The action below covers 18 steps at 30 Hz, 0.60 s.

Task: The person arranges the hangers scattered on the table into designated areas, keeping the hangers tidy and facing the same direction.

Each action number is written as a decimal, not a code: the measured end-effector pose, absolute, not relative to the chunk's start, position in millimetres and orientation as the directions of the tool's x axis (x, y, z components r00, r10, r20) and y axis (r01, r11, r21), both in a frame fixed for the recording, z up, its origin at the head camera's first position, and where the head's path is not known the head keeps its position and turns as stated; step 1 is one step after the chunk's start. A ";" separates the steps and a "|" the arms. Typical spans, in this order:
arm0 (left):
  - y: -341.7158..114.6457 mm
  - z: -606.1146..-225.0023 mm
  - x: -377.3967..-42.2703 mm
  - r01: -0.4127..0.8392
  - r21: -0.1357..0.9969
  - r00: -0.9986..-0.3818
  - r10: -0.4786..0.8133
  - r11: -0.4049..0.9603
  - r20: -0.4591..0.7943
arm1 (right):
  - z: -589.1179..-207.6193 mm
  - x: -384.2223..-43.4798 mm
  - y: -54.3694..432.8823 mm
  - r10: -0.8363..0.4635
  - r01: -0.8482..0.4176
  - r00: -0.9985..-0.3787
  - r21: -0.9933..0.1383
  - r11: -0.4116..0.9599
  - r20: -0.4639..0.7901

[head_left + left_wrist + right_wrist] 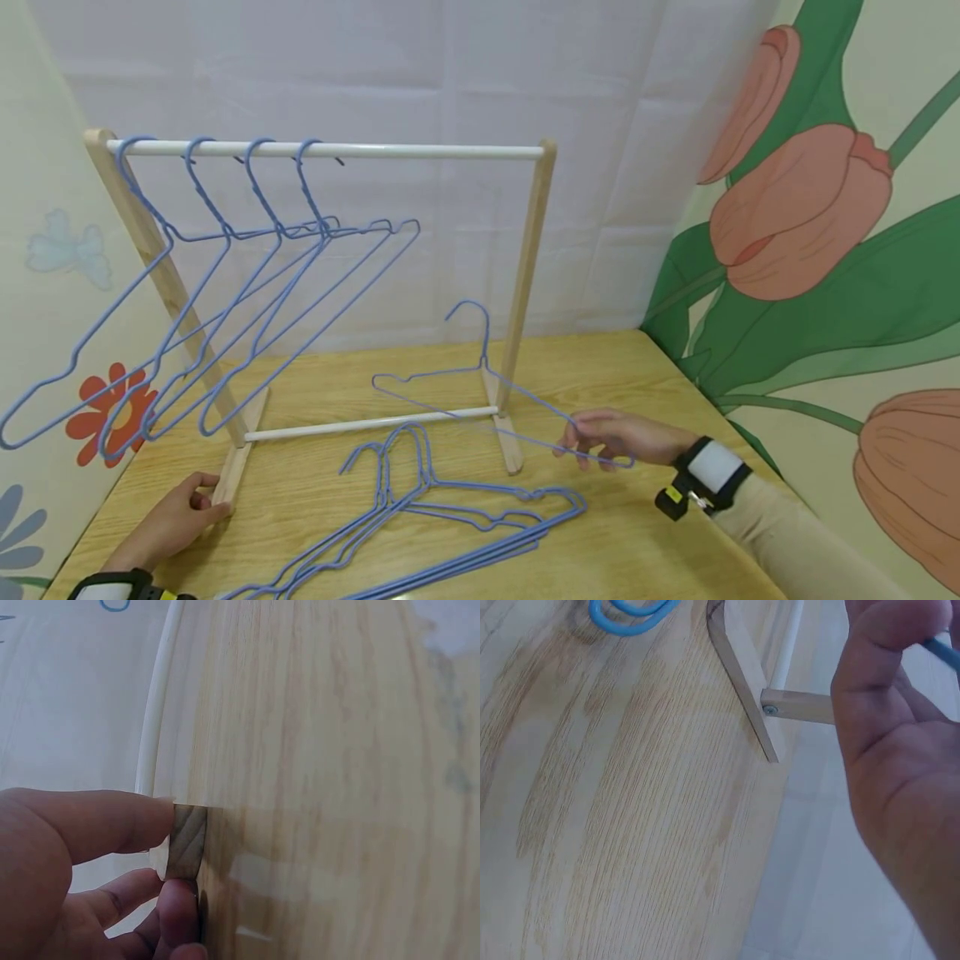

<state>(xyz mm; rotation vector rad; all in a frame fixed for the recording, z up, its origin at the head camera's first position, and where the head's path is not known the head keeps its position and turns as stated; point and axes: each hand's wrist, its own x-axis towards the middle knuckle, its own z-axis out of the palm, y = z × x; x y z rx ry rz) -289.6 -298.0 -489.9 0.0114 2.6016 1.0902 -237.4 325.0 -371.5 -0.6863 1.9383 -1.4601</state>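
My right hand (618, 435) pinches one end of a blue wire hanger (486, 337), which is held up in front of the rack's right post, its hook upward. In the right wrist view a bit of its blue wire (941, 654) shows at the thumb. My left hand (176, 518) grips the front end of the rack's left wooden foot (237, 477). The left wrist view shows thumb and fingers on either side of that foot's end (187, 841). Several blue hangers (258, 187) hang on the left half of the white rail (442, 152).
Several more blue hangers (427, 485) lie overlapping on the wooden table (630, 533), in front of the rack. The rack's right post (528, 275) and right foot (510, 454) stand left of my right hand. A white sheet (600, 250) hangs behind.
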 end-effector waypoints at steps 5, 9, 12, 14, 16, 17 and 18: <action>-296.6 -487.1 -287.3 -0.114 0.695 -0.948 0.131 0.709 -0.289 | -371.8 -235.8 318.6 -0.748 -0.017 -0.650 -0.982 0.189 -0.133; -295.6 -485.2 -286.0 -0.114 0.695 -0.948 0.132 0.710 -0.290 | -371.5 -235.5 313.4 -0.783 -0.019 -0.615 -0.991 0.130 -0.091; -295.6 -485.0 -285.8 -0.108 0.696 -0.948 0.137 0.710 -0.287 | -370.6 -235.6 309.2 -0.796 -0.024 -0.602 -0.995 0.101 -0.066; -295.9 -485.3 -285.9 -0.106 0.699 -0.948 0.140 0.707 -0.285 | -369.9 -235.5 306.3 -0.789 -0.040 -0.612 -0.995 0.096 -0.052; -296.3 -486.0 -286.4 -0.100 0.702 -0.948 0.146 0.705 -0.281 | -369.2 -235.1 303.3 -0.775 -0.058 -0.631 -0.993 0.104 -0.044; -296.5 -486.4 -286.6 -0.099 0.703 -0.948 0.147 0.704 -0.281 | -368.8 -234.9 301.4 -0.767 -0.066 -0.641 -0.992 0.110 -0.042; -296.7 -486.6 -286.7 -0.098 0.704 -0.949 0.148 0.704 -0.279 | -368.5 -234.6 299.3 -0.759 -0.073 -0.650 -0.991 0.112 -0.038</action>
